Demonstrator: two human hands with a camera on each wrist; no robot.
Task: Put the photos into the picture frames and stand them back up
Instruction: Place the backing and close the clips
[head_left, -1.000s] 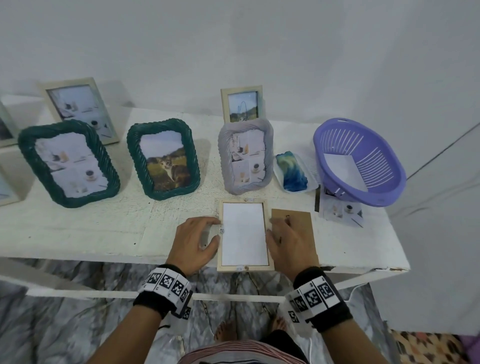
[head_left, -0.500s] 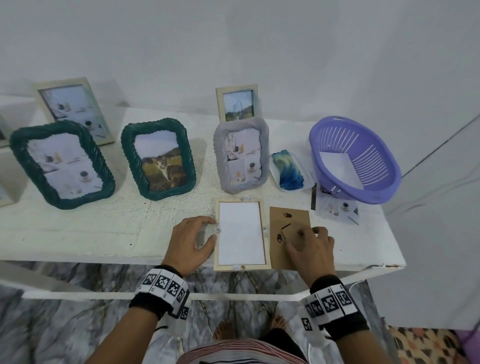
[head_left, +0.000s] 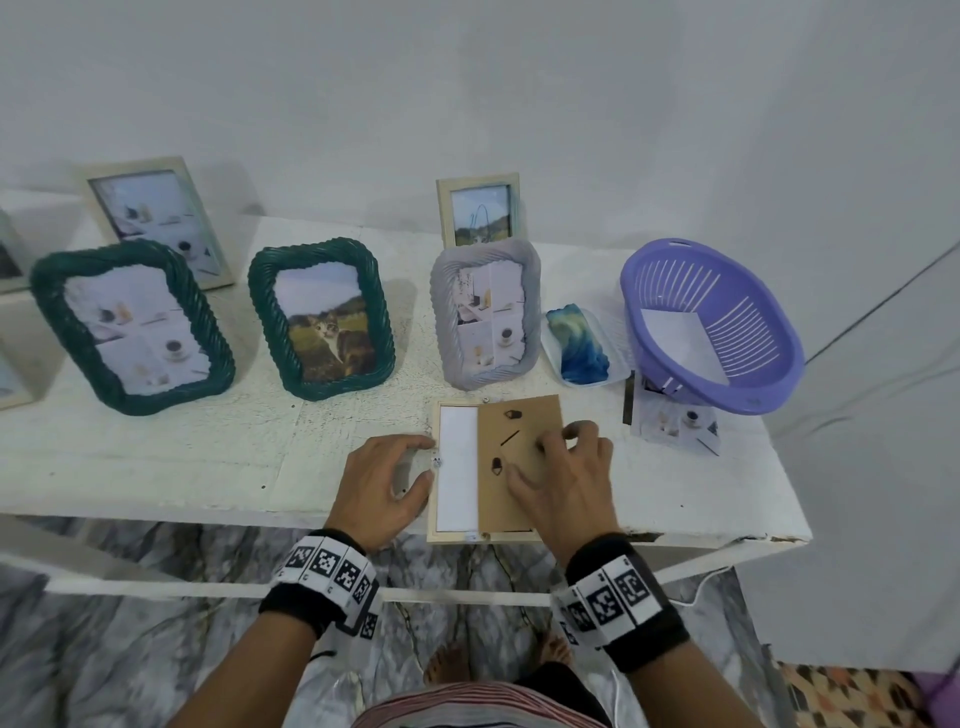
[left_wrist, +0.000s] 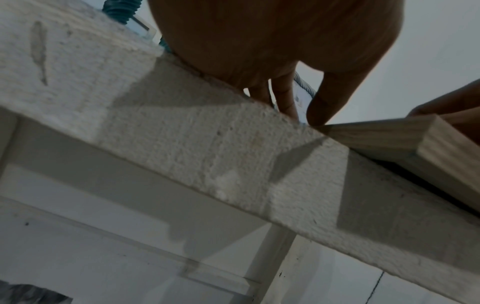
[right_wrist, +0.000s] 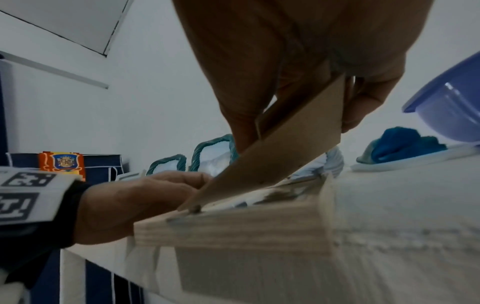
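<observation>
- Left hand (head_left: 382, 491) at nine o'clock of the face-down wooden frame (head_left: 457, 535), thumb and fingertips loosely spread and touching its left rail, steadying, pinching nothing.
- White back of the photo (head_left: 457, 467) lying in the frame's recess, long axis running six to twelve o'clock, only a left-hand strip uncovered.
- Brown backing board (head_left: 519, 441) over the rest of the recess, long axis parallel to the frame; in the right wrist view tilted, left edge down on the frame, right edge lifted.
- Right hand (head_left: 563, 480) at three o'clock of the frame, thumb and fingers pinching the board's raised right side.
- Judging by that tilt: next move a slide toward nine o'clock and a drop flat, right hand leading, left hand bracing.
- Frame near the front edge of the white table (head_left: 208, 467), overhanging slightly; worth watching for a slip toward six o'clock.
</observation>
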